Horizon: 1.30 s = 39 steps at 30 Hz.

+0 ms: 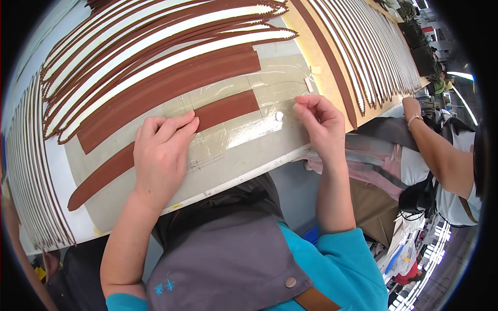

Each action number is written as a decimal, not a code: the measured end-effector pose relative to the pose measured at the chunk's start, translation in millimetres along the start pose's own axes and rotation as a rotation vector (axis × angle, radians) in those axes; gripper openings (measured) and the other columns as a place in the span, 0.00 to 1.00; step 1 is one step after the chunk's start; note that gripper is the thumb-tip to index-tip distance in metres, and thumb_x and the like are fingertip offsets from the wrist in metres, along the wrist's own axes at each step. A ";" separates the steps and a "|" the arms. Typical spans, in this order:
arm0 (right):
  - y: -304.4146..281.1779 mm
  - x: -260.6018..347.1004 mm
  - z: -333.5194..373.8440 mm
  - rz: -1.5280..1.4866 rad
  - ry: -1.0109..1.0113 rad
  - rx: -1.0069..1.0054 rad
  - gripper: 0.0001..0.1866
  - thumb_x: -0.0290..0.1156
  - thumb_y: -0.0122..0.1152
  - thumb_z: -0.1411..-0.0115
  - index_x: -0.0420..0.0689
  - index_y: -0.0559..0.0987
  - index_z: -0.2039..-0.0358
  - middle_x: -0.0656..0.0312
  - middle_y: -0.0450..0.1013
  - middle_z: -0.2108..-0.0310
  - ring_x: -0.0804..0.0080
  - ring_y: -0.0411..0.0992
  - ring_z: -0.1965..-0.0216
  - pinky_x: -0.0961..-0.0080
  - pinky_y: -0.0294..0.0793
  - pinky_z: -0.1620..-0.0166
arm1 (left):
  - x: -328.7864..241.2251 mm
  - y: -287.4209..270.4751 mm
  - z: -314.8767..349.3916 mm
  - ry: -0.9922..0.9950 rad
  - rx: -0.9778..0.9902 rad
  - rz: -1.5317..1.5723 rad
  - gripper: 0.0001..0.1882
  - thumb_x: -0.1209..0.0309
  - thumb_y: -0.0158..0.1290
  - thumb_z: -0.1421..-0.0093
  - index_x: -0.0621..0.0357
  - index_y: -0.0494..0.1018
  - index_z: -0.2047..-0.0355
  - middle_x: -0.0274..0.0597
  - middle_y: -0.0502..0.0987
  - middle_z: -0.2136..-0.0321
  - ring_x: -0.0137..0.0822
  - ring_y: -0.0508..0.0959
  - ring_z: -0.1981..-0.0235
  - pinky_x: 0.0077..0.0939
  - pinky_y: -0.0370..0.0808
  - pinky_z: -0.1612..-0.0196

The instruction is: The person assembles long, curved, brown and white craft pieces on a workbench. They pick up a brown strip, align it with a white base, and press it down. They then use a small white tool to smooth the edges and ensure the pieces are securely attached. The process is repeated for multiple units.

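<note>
Fingers bunched, the left hand rests on a brown strip atop the worktop, while the right hand, thumb and forefinger nearly pinched, hovers beyond the strip's right end, any grip by either unclear.

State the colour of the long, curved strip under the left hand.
Plain reddish-brown: the long, curved strip under the left hand; clearest in the head view.
</note>
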State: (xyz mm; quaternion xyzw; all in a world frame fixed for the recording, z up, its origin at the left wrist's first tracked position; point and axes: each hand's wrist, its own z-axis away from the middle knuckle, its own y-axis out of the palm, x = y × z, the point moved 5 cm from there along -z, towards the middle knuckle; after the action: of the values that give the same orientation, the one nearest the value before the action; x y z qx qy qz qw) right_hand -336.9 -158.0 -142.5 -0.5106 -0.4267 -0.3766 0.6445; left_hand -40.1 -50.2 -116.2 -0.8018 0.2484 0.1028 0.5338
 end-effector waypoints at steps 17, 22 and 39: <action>116.6 68.4 -11.3 0.044 -0.216 0.302 0.04 0.24 0.72 0.38 0.39 0.84 0.64 0.66 0.82 0.71 0.83 0.77 0.70 0.79 0.77 0.64 | 12.3 1.2 14.4 -0.022 -0.016 0.037 0.15 0.78 0.58 0.42 0.57 0.85 0.54 0.34 0.82 0.52 0.40 0.77 0.54 0.38 0.75 0.50; 154.3 72.6 -27.8 0.192 -0.186 0.329 0.04 0.25 0.69 0.40 0.38 0.85 0.66 0.61 0.83 0.72 0.80 0.79 0.72 0.77 0.79 0.65 | 14.0 1.1 13.7 -0.016 -0.077 0.109 0.15 0.77 0.61 0.44 0.57 0.86 0.55 0.32 0.84 0.55 0.39 0.77 0.55 0.38 0.76 0.50; 152.1 82.3 -23.4 0.123 -0.038 0.255 0.05 0.24 0.71 0.38 0.36 0.84 0.66 0.64 0.82 0.71 0.84 0.79 0.71 0.85 0.76 0.70 | 15.2 4.2 16.0 -0.008 -0.080 0.068 0.14 0.76 0.58 0.44 0.58 0.85 0.58 0.30 0.81 0.57 0.38 0.75 0.56 0.35 0.76 0.49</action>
State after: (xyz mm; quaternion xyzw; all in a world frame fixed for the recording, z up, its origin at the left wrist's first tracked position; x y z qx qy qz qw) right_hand -163.9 -155.3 -119.5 -0.4570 -0.4511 -0.2695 0.7177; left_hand -27.6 -41.3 -132.7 -0.8132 0.2692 0.1339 0.4984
